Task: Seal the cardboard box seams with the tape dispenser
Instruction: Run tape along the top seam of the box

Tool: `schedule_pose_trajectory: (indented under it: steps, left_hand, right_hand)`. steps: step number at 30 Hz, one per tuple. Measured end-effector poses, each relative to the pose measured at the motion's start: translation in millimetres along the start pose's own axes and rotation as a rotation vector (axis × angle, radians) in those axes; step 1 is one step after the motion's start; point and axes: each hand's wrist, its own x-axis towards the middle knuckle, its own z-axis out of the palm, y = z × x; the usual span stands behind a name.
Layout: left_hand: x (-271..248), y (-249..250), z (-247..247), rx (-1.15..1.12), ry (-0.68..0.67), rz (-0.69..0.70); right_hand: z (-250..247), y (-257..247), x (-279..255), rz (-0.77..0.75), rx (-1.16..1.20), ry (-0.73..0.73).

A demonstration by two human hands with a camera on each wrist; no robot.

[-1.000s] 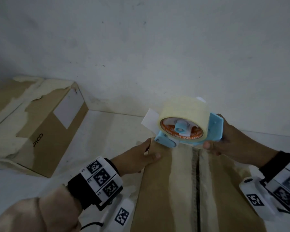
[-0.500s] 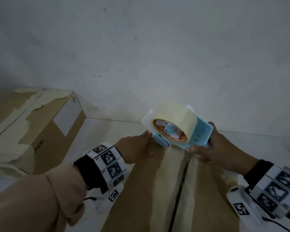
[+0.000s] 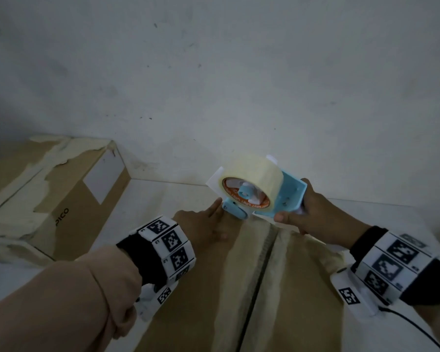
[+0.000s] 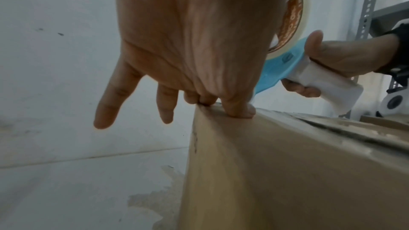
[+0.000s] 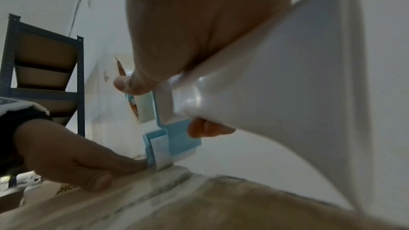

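Gripped by its white handle, the tape dispenser sits in the right hand, whose fingers and thumb curl round that handle at the right of centre in the head view. Its blue frame and pale tape roll reach up and left from the grip, and the blue nose meets the far end of the cardboard box, at the top of the dark centre seam. Just left of the nose, the left hand lies on the box top near its far left corner: in the left wrist view the thumb presses the cardboard while the other fingers hang straight past the edge (holding nothing). From the right wrist, a forefinger touches the nose where tape meets cardboard.

Most of the box runs off the bottom of the frame, and the scene is dim. Whether the blade is cutting cannot be made out. A second box printed PICO fills the left edge, partly cut off.

Against half a second ago, the left forefinger now reaches the nose, and the dispenser's pose is much the same.
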Motion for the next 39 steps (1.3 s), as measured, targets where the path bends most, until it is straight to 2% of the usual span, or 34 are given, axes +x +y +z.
schedule_pose_trajectory:
  steps: [11,17,19,22,26,29,33,39]
  left_hand:
    - [-1.8,18.4,-5.6,0.037,-0.058,-0.119]
    - [4.5,21.4,-4.5,0.034,-0.075,-0.136]
    - [12.4,27.1,-3.1,0.016,-0.029,-0.129]
    - [19.8,51.6,-1.4,-0.105,0.063,-0.029]
    - [21.7,67.5,14.9,-0.124,0.096,-0.101]
    - [22.5,68.7,19.7,-0.024,0.052,-0.147]
    - [35.4,57.5,26.1,-0.038,0.012,-0.135]
    - [37.2,53.0,27.7,-0.087,0.024,-0.114]
  right_hand:
    - [-35.0,36.9,-25.2,-0.018,0.000,0.010]
    - [-41.3,45.5,-33.0,-0.057,0.020,0.006]
    - [-39.2,48.0,-32.6,-0.053,0.005,0.018]
    - [-38.1,48.3,-33.1,-0.044,-0.006,0.022]
    - [-40.2,50.0,-30.4,-0.038,0.023,0.020]
    - [-39.7,45.9,-32.3,-0.033,0.055,-0.002]
    - [-48.4,27.5,-42.3,-0.091,0.043,-0.042]
    - [-90.4,52.5,-86.1,0.023,-0.089,0.020]
